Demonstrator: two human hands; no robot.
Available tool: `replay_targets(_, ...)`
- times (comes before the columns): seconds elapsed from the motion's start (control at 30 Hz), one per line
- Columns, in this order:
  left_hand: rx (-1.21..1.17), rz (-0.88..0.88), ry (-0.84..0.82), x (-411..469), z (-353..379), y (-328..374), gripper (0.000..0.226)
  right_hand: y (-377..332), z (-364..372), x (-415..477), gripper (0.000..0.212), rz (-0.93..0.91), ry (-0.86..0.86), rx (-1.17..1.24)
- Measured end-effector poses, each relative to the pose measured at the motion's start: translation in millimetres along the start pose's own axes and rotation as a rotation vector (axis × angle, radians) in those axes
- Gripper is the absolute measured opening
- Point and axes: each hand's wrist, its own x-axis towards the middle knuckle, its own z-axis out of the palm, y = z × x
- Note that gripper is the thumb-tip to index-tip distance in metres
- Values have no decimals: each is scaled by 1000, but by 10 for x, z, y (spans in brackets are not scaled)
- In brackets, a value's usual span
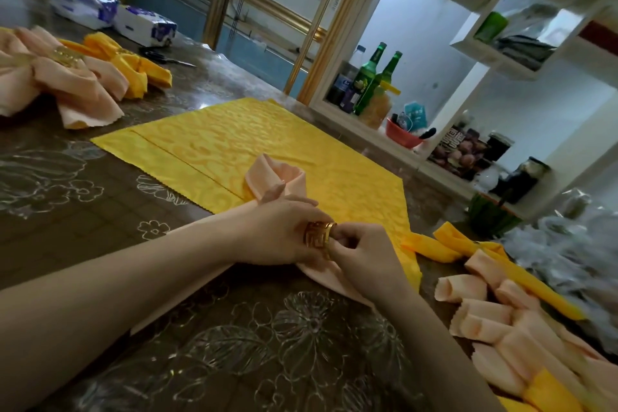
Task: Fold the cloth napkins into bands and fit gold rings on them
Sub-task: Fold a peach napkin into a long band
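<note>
The peach napkin (277,177) is lying folded into a narrow band, its far end looping up over one yellow napkin (234,140) that is lying flat on the worktop (100,244). The left grip (284,231) is curling round the band's middle. The right grip (364,254) is pinching one fretwork-patterned gold ring (317,237) just beside the left thumb; whether the band is passing through it I cannot tell. A second ring (67,55) is sitting on folded napkins far left.
</note>
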Motion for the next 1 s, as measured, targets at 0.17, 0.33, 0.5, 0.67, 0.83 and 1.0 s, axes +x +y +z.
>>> replay_targets(0.17,-45,16,93,4,-43,-45,51,-96,35,-55,24,144,3,342)
replay_targets(0.33,-92,12,96,-16,-110,-74,52,-156,25,-87,18,373,-53,851)
replay_targets(0.5,-42,-61,151,-33,-153,-165,53,-87,-126,-50,22,315,177,718)
replay_targets(0.67,-72,-113,173,3,-124,-218,58,-111,-197,-69,23,255,208,591)
replay_targets(0.83,-184,-111,232,-6,-119,-243,60,-205,-350,-135,13,266,7,186)
replay_targets(1.0,0,-61,186,6,-33,-245,58,-257,-360,-62,6,-7,-144,-440)
